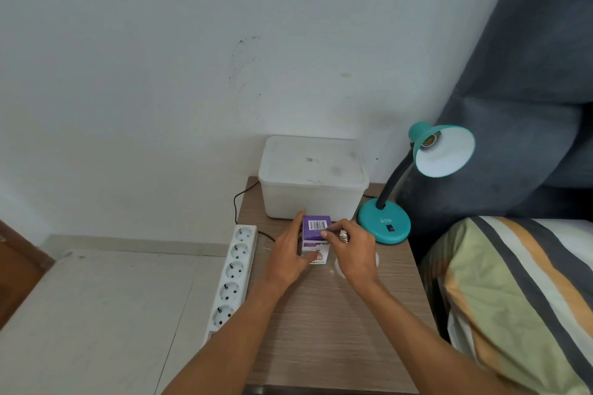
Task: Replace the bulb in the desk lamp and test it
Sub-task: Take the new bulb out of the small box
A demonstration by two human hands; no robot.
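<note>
A small purple-and-white bulb box (316, 239) stands on the wooden desk (337, 330), just in front of a frosted plastic container (313, 178) at the far edge. The left hand (288, 258) grips the box from its left side, fingers (300, 218) reaching up along the far corner and the thumb pressed on the near face. The right hand (353, 253) pinches the box's top flap with thumb and forefinger while its other fingers curl round a bulb (344, 236); only the bulb's metal screw base pokes out above the knuckles, with a hint of white glass below the palm.

To the right of the box stands the teal desk lamp (385, 223), its round base near the desk's right edge, its black neck arching up to a tilted shade with a bare socket (430, 139) visible inside. A white power strip (232, 279) lies along the desk's left edge, a black cord (239, 202) running behind it. The near half of the desk offers free surface.

A bed with a striped cover (519, 298) sits to the right, dark curtain (529, 74) above it, pale wall (160, 74) behind, tiled floor (96, 314) on the left.
</note>
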